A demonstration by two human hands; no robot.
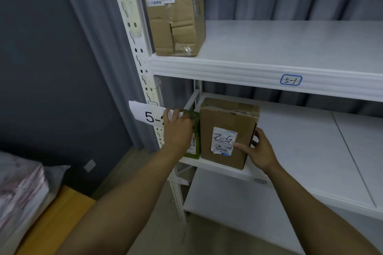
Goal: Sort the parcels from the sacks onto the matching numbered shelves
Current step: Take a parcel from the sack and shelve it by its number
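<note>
A brown cardboard parcel point(227, 130) stands on the middle white shelf point(300, 147), its label hand-marked "5-2" upside down. My right hand point(258, 149) grips its right edge, thumb on the label. Pressed against its left side stands a slim green parcel point(195, 143) with a white label; my left hand point(178, 128) holds its top corner. A paper sign point(148, 115) reading "5-" hangs on the shelf post, its last digit hidden by my left hand.
The shelf above carries a blue-framed tag "5-1" point(290, 80) and a tall taped cardboard box point(176, 16) at its left end. A lower white shelf point(238, 203) sits beneath. At the bottom left are a wooden surface point(56, 219) and a stack of pale bags point(18, 188).
</note>
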